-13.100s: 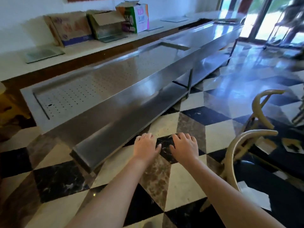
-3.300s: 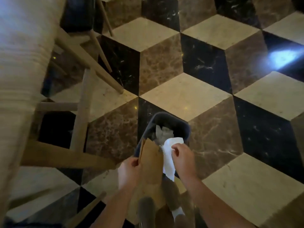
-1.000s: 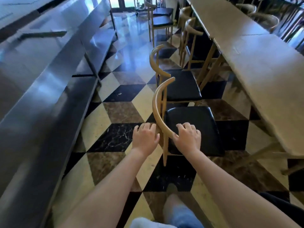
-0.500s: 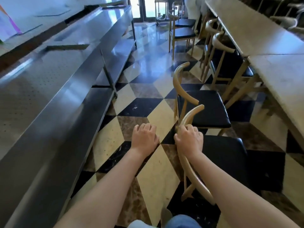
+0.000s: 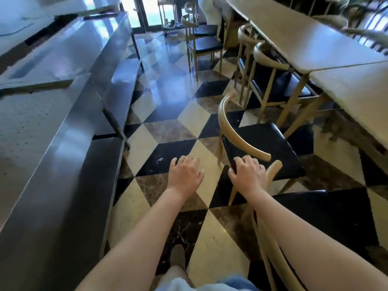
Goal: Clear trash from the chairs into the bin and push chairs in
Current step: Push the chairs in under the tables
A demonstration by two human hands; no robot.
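1. We hold both arms out over the checkered floor (image 5: 165, 131); our left hand (image 5: 184, 175) hangs in the air with fingers loosely spread, grasping nothing.
2. Our right hand (image 5: 247, 175) is just beside the top end of the nearest chair's curved backrest (image 5: 273, 171); its fingers are loosely curled, and we cannot tell whether they grip the wood or only hover by it.
3. We count two chairs pulled out from the long table (image 5: 304, 38): the nearest chair (image 5: 315, 211) under our right forearm, and a second chair (image 5: 266, 141) just ahead, its black seat bare.
4. Two more chairs (image 5: 273, 80) stand pushed in under the table's left edge, and two further chairs (image 5: 201, 43) stand apart near the doorway.
5. A steel counter (image 5: 63, 101) runs along the left.
6. No trash shows on the seats in view, and the bin is out of view.
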